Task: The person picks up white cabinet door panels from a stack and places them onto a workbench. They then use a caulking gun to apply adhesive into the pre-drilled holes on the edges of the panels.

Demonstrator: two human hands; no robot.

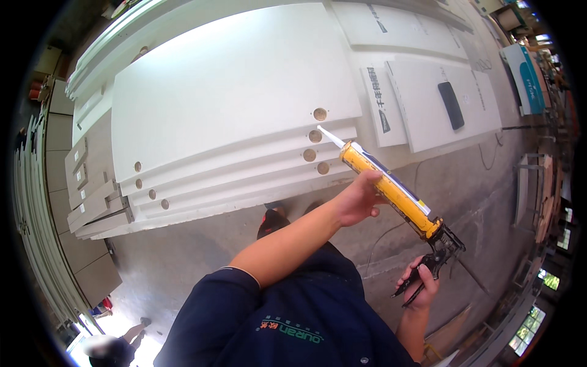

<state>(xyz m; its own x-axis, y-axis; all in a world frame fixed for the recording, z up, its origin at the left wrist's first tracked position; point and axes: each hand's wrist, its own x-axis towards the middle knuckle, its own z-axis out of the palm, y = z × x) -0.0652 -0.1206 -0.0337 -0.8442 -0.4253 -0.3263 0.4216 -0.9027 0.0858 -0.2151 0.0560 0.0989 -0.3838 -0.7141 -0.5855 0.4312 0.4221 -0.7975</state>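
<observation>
A yellow caulking gun with a white tube in it slants across the middle right. My left hand is closed round its barrel from below. My right hand grips the black trigger handle at the rear. The white nozzle tip points up and left, over the round holes near the right end of stacked white panels. Whether the tip touches a panel I cannot tell. Each stepped panel edge shows a round hole with a brown chipboard bottom, at its left and right ends.
To the right lie printed white boards, one with a black phone on it. Grey-brown panel pieces are stacked at the left. A cable runs over the concrete floor. Another person is at the lower left.
</observation>
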